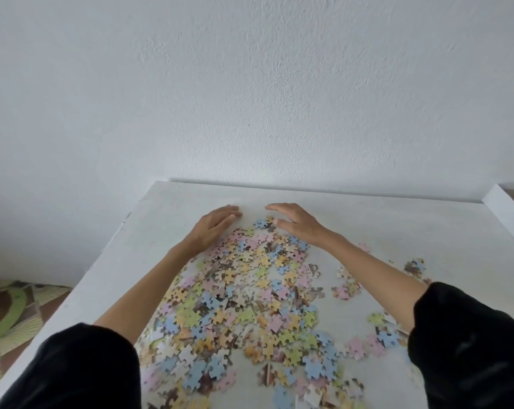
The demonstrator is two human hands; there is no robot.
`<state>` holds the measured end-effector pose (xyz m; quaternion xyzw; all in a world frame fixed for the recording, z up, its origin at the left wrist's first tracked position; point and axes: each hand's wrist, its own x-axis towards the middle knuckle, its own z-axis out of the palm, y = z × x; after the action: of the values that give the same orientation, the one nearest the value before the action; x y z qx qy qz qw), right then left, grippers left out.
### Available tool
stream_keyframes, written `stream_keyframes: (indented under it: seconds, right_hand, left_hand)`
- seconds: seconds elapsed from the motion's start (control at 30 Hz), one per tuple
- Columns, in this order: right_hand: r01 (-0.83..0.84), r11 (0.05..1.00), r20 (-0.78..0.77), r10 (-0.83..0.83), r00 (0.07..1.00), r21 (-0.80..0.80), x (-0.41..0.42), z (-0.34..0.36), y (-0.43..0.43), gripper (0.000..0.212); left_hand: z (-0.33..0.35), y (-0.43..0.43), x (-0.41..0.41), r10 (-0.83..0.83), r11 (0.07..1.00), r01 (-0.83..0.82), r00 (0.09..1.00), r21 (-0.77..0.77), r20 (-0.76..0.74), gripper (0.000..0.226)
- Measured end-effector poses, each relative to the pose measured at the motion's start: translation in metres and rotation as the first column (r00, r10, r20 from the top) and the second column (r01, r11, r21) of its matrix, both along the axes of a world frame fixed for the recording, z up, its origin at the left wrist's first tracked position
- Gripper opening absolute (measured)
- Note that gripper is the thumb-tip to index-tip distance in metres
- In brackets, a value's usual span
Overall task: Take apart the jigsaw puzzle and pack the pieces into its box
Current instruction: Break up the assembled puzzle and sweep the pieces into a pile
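Note:
A loose heap of pastel jigsaw pieces [249, 296] lies spread over the white table [397, 225], many face down in blue, yellow, pink and green. My left hand [213, 227] rests flat at the far left edge of the heap, fingers together and pointing away. My right hand [294, 221] lies flat at the far right edge, its thumb touching a few pieces. Both palms face down and hold nothing. Smaller clusters of pieces [350, 283] sit apart to the right. No puzzle box is visible.
A white wall [249, 84] stands right behind the table's far edge. A white raised edge [506, 208] shows at the far right. A patterned floor mat [10, 314] lies below the table on the left. My black sleeves fill the lower corners.

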<state>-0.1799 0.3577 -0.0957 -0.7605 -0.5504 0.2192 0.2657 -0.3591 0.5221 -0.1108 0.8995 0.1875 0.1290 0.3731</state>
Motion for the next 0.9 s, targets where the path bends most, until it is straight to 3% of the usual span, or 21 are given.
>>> stream_keyframes:
  seconds: [0.1, 0.27, 0.43, 0.57, 0.63, 0.7, 0.77, 0.9]
  right_hand:
    - [-0.062, 0.998, 0.016, 0.062, 0.998, -0.010, -0.010, -0.004, 0.008, 0.042]
    - [-0.114, 0.993, 0.063, 0.112, 0.992, 0.018, -0.024, -0.012, -0.003, 0.040]
    - [-0.136, 0.991, 0.104, 0.135, 0.985, 0.012, -0.040, -0.011, -0.024, 0.052]
    - [-0.088, 0.996, 0.140, 0.086, 0.986, 0.012, -0.045, -0.003, -0.044, 0.046]
    - [-0.060, 0.998, 0.131, 0.055, 0.990, 0.032, -0.045, -0.001, -0.060, 0.053]
    - [-0.042, 0.997, 0.109, 0.035, 0.993, 0.066, -0.046, -0.002, -0.078, 0.076]
    - [-0.014, 0.997, 0.093, 0.007, 0.996, 0.073, -0.050, -0.006, -0.092, 0.096]
    - [0.030, 0.999, 0.189, -0.038, 0.981, 0.044, -0.066, -0.019, -0.104, 0.104]
  left_hand:
    - [0.000, -0.004, -0.012, -0.049, 0.999, 0.050, 0.995, 0.014, -0.082, 0.050]
    - [-0.003, -0.023, -0.033, -0.130, 0.987, 0.141, 0.983, 0.081, -0.127, 0.087]
    - [0.004, -0.041, -0.039, -0.140, 0.985, 0.154, 0.977, 0.074, -0.163, 0.081]
    - [0.021, -0.049, -0.050, -0.101, 0.994, 0.104, 0.988, 0.019, -0.114, 0.090]
    - [0.027, -0.052, -0.063, -0.030, 0.999, 0.032, 0.997, 0.014, -0.066, 0.076]
    - [0.028, -0.050, -0.083, 0.063, 0.998, -0.062, 0.997, 0.014, -0.038, 0.059]
    - [0.026, -0.048, -0.108, 0.160, 0.987, -0.159, 0.986, 0.019, -0.043, 0.061]
    - [0.011, -0.062, -0.150, 0.334, 0.942, -0.334, 0.939, 0.015, -0.079, 0.046]
